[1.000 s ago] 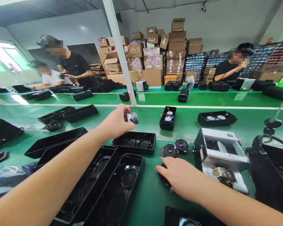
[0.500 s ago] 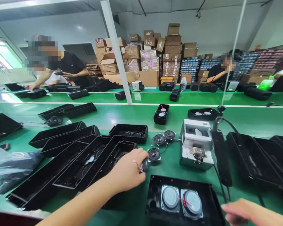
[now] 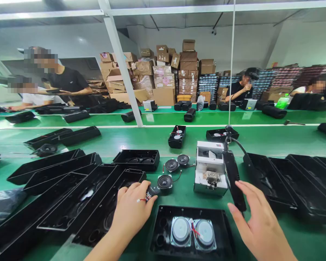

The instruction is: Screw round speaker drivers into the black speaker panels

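My left hand is closed round a small round speaker driver, its thin wire and white plug sticking out beside the fingers. More loose drivers lie cone up close by, the nearest speaker just right of those fingers. My right hand has thumb and fingers spread beside a hanging black electric screwdriver; whether the fingertips touch it I cannot tell. Between my hands sits a black speaker housing with two drivers in it, backs up, and red wires between them.
A white screw feeder stands behind the housing. Black open housings crowd the left, and more black shells stand at right. A plastic bag lies far left. Co-workers sit and stand across the green bench.
My right hand has risen from the lower right edge to beside the screwdriver, its fingers spreading. My left hand keeps the speaker driver, now slightly farther from the loose ones. The view has shifted right.
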`<state>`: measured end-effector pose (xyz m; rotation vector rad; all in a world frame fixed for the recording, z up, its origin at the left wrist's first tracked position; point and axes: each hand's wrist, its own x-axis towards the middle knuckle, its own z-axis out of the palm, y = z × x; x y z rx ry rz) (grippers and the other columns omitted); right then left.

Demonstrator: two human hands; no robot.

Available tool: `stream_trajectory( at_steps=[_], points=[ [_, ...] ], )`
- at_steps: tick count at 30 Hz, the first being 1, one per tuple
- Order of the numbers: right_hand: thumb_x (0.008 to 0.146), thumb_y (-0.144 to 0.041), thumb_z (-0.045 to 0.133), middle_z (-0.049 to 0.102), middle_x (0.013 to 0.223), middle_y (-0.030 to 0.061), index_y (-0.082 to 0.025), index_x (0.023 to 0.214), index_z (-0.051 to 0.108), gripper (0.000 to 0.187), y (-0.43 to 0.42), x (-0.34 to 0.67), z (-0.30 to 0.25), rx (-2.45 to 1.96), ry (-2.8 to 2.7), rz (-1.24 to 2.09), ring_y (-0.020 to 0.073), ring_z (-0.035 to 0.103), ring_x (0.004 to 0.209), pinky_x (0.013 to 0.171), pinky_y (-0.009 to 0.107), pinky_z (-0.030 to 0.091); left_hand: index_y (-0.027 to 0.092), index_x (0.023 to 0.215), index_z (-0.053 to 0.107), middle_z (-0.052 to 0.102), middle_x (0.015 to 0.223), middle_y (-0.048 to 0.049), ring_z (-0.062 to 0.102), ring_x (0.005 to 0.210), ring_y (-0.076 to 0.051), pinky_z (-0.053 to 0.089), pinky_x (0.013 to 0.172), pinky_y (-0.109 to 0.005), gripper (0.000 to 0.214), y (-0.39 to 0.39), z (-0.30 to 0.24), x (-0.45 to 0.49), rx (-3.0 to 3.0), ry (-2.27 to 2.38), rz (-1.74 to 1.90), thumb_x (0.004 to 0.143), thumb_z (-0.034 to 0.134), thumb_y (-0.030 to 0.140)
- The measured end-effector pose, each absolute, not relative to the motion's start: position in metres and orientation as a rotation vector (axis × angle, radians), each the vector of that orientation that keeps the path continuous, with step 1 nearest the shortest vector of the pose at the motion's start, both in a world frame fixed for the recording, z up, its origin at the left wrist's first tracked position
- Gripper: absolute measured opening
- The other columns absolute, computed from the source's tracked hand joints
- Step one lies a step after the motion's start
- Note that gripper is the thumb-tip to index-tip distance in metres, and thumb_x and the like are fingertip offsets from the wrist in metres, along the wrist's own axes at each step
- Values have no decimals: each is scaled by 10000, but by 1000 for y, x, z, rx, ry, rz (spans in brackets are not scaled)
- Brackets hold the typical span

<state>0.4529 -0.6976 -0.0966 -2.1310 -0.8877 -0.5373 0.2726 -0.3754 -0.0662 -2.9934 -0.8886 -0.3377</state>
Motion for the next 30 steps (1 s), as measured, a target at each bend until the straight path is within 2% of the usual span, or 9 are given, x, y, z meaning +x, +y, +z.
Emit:
stream_trajectory(
  at_steps=[4, 7, 9, 12, 14, 17, 20, 24, 30],
  points=[
    [1039, -665, 537, 562, 1597, 210, -213, 1590, 479, 715, -684, 468, -112, -2169, -704, -509, 463, 560, 1476, 1253, 755, 432, 234, 1187, 727, 821, 1261, -143, 679, 1339, -371, 418, 1059, -536, 193, -391, -77, 269, -2904, -993, -398, 1052, 591, 262],
    [999, -769, 509, 624, 1537, 237, -197, 1648, 424, 869, -687, 485, -123, -2197, -560, -285, 494, 618, 1419, 1207, 775, 465, 236, 1218, 750, 829, 1231, -137, 644, 1378, -383, 433, 1066, -545, 226, -401, -88, 262, -2856, -1008, -378, 1058, 590, 229],
    [983, -811, 515, 721, 1420, 195, -265, 1666, 406, 881, -691, 499, -128, -2182, -508, -89, 470, 730, 1269, 1118, 753, 545, 237, 1307, 748, 831, 1207, -135, 666, 1312, -390, 455, 1032, -532, 298, -405, -94, 255, -2833, -997, -344, 1043, 613, 214],
    [958, -841, 561, 809, 1178, 86, -363, 1651, 405, 856, -692, 514, -129, -2105, -507, 111, 382, 815, 1002, 973, 640, 639, 215, 1470, 694, 806, 1286, -157, 676, 1235, -389, 467, 1008, -520, 447, -407, -100, 247, -2805, -964, -295, 1027, 642, 213],
    [965, -831, 583, 787, 980, 34, -343, 1589, 460, 801, -689, 518, -124, -2029, -514, 173, 316, 790, 834, 824, 517, 664, 174, 1473, 697, 789, 1275, -181, 672, 1203, -389, 466, 1003, -519, 437, -406, -102, 245, -2785, -942, -272, 1045, 616, 218],
    [1007, -759, 629, 671, 785, -20, -291, 1247, 617, 526, -685, 518, -111, -1877, -525, 217, 212, 675, 691, 669, 344, 605, 128, 1348, 759, 773, 1125, -191, 672, 1091, -392, 470, 938, -516, 353, -403, -104, 249, -2761, -918, -251, 1072, 563, 226],
    [1011, -680, 695, 649, 812, -29, -282, 1048, 584, 415, -684, 516, -91, -1692, -518, 202, 169, 649, 684, 661, 293, 596, 158, 1300, 774, 765, 1058, -175, 654, 1036, -391, 467, 897, -512, 335, -401, -106, 258, -2749, -917, -256, 1087, 535, 260],
    [974, -577, 780, 705, 941, -11, -356, 1293, 556, 447, -690, 516, -59, -1469, -505, 156, 179, 666, 628, 567, 306, 597, 170, 1379, 741, 793, 1183, -192, 669, 1079, -400, 484, 906, -534, 396, -397, -110, 266, -2764, -917, -272, 1114, 468, 280],
    [982, -858, 574, 658, 784, 7, -376, 1528, 524, 730, -675, 502, -15, -1293, -581, 132, 215, 606, 621, 560, 346, 584, 292, 1634, 502, 683, 1544, -140, 688, 1280, -405, 551, 997, -575, 619, -385, -107, 227, -2914, -697, -686, 1016, 523, 317]
  ],
)
